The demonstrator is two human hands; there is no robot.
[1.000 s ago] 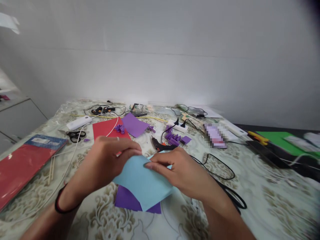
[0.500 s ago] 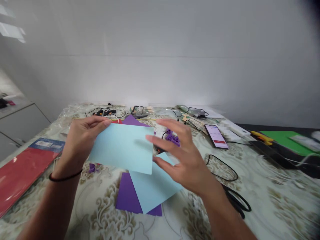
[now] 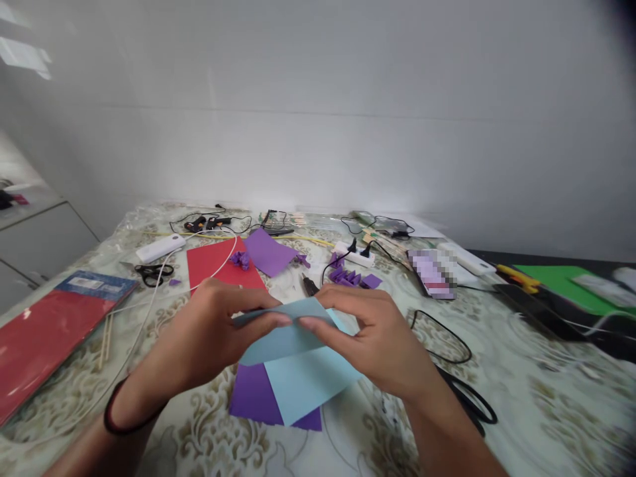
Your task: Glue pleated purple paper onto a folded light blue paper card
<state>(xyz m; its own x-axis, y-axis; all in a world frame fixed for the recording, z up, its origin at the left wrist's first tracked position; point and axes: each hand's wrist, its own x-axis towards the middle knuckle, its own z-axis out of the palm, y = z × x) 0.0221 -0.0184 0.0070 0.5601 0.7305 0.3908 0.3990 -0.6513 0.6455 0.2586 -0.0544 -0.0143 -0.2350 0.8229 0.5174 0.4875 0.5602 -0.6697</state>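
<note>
Lowered again, blue sheet (image 3: 284, 333) is doubled over; left hand (image 3: 209, 334) and right hand (image 3: 380, 339) both pinch its upper edge, apparently keeping halves aligned, near table (image 3: 521, 397) front edge.

I see open tablecloth (image 3: 541, 404) front-right, past the black cable loop (image 3: 444, 339) beside my right hand (image 3: 377, 338). Straight ahead is blocked by the glue gun (image 3: 310, 285), purple folded pieces (image 3: 352, 277) and power strip (image 3: 354, 254). On the left, the white cable (image 3: 149, 295) and skewers (image 3: 105, 336) cross the path.
</note>
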